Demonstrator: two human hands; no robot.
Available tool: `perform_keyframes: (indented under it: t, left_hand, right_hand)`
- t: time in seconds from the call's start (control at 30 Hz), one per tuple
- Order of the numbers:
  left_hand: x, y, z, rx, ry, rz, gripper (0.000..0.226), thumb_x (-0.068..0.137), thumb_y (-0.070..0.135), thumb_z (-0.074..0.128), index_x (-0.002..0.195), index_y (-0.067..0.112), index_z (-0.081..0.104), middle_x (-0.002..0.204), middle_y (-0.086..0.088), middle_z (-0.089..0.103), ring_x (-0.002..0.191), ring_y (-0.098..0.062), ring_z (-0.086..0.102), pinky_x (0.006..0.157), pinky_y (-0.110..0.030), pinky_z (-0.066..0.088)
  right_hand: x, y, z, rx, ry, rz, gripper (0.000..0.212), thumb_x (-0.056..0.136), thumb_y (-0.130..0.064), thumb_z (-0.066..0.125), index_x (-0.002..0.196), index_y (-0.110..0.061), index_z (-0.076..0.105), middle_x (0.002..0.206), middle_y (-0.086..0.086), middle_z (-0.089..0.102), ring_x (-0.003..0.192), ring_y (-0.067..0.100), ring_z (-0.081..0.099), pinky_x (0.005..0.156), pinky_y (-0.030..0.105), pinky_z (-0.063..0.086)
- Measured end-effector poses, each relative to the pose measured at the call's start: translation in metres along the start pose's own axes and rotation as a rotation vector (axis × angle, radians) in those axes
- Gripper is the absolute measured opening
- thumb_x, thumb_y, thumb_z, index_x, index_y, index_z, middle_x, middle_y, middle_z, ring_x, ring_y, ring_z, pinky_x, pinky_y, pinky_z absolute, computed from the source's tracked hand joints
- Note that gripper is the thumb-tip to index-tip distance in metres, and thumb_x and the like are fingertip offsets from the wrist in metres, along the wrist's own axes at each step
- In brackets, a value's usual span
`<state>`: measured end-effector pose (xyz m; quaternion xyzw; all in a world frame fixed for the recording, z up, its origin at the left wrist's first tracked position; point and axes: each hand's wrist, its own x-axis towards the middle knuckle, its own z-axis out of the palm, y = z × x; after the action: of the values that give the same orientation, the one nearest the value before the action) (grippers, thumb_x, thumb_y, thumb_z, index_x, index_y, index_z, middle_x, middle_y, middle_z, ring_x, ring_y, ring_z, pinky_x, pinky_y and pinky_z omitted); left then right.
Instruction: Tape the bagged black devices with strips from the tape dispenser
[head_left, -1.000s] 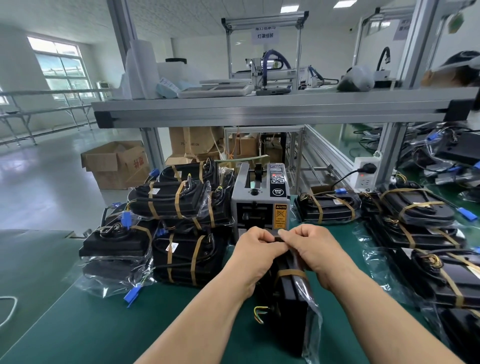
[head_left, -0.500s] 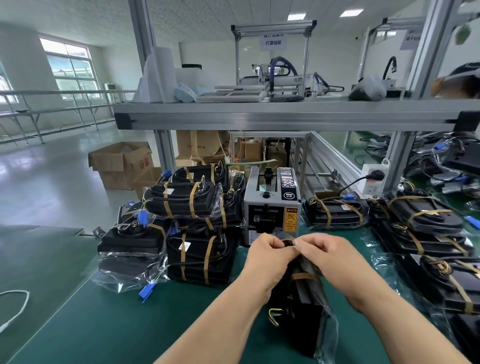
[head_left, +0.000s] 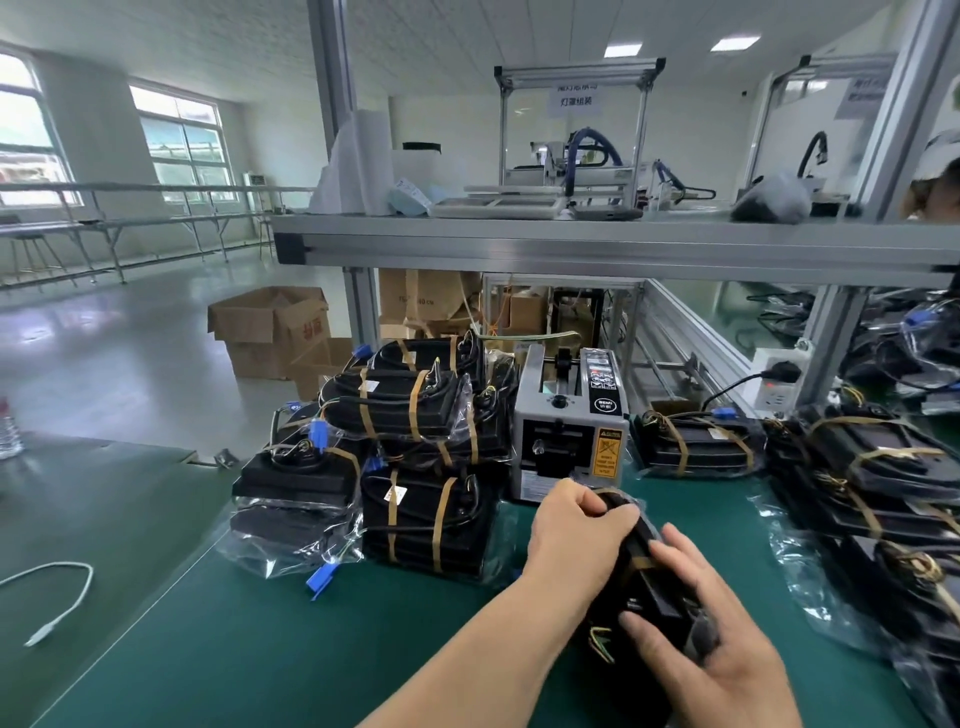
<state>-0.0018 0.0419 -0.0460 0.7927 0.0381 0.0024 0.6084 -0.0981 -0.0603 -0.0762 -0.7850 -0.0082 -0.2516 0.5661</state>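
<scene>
A bagged black device (head_left: 631, 605) stands on edge on the green mat in front of me, a brown tape strip across its middle. My left hand (head_left: 576, 525) grips its far top end, fingers curled over the edge. My right hand (head_left: 711, 644) holds the near part from the right, thumb and fingers wrapped round the body. Just beyond the hands stands the grey tape dispenser (head_left: 569, 426), its slot facing me.
Taped bagged devices are stacked at the left (head_left: 415, 467) and along the right (head_left: 872, 483); one lies behind the dispenser (head_left: 696, 441). A metal shelf (head_left: 571, 244) runs overhead. A white cable (head_left: 57, 597) lies at the left. The green mat (head_left: 322, 649) spreads in front.
My hands left the dispenser end: the right hand slid down along the device toward me, the left stayed on the top end. The view shifted left and nearer.
</scene>
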Motion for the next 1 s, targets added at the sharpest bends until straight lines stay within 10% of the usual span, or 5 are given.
perform_keyframes:
  t: [0.17, 0.37, 0.5, 0.77, 1.0]
  left_hand:
    - [-0.007, -0.014, -0.033, 0.070, 0.007, 0.071, 0.039, 0.062, 0.061, 0.069, 0.092, 0.041, 0.055, 0.095, 0.018, 0.056, 0.081, 0.002, 0.057, 0.068, -0.020, 0.047]
    - [-0.033, -0.032, -0.096, 0.112, -0.036, 0.132, 0.069, 0.054, 0.075, 0.062, 0.115, 0.045, 0.052, 0.107, 0.027, 0.061, 0.102, 0.011, 0.056, 0.078, -0.008, 0.042]
    - [-0.062, -0.048, -0.137, -0.005, -0.168, 0.121, 0.048, 0.075, 0.055, 0.062, 0.119, 0.035, 0.062, 0.108, 0.023, 0.070, 0.100, 0.004, 0.066, 0.078, -0.008, 0.046]
    - [-0.080, -0.092, -0.219, -0.055, 0.397, -0.089, 0.012, 0.087, 0.015, 0.072, 0.087, 0.026, 0.076, 0.087, 0.009, 0.076, 0.081, -0.004, 0.065, 0.065, -0.010, 0.048]
    - [-0.047, -0.108, -0.272, 0.091, 0.535, -0.139, 0.015, 0.091, 0.022, 0.068, 0.104, 0.015, 0.071, 0.106, -0.008, 0.064, 0.098, -0.023, 0.055, 0.088, -0.032, 0.037]
  right_hand:
    - [0.004, -0.006, -0.017, 0.248, 0.043, 0.055, 0.049, 0.068, 0.026, 0.072, 0.099, -0.012, 0.073, 0.121, -0.012, 0.072, 0.110, -0.001, 0.066, 0.090, 0.007, 0.048]
    - [0.006, -0.024, -0.037, 0.756, -0.195, 0.398, 0.032, 0.065, 0.011, 0.057, 0.090, -0.001, 0.074, 0.115, 0.009, 0.075, 0.094, 0.029, 0.074, 0.068, 0.037, 0.063]
    - [-0.004, -0.028, -0.012, 0.900, -0.318, 0.612, 0.024, 0.065, 0.013, 0.049, 0.070, 0.002, 0.069, 0.081, 0.021, 0.075, 0.053, 0.030, 0.071, 0.039, 0.029, 0.053]
    - [-0.009, -0.032, 0.062, 0.524, -0.475, 0.587, 0.043, 0.075, -0.005, 0.076, 0.115, -0.014, 0.063, 0.113, -0.006, 0.074, 0.112, 0.008, 0.064, 0.108, 0.039, 0.045]
    - [0.006, -0.018, 0.015, 0.557, -0.168, 0.487, 0.029, 0.085, 0.016, 0.058, 0.101, -0.006, 0.069, 0.099, 0.004, 0.079, 0.088, 0.003, 0.074, 0.080, 0.024, 0.058]
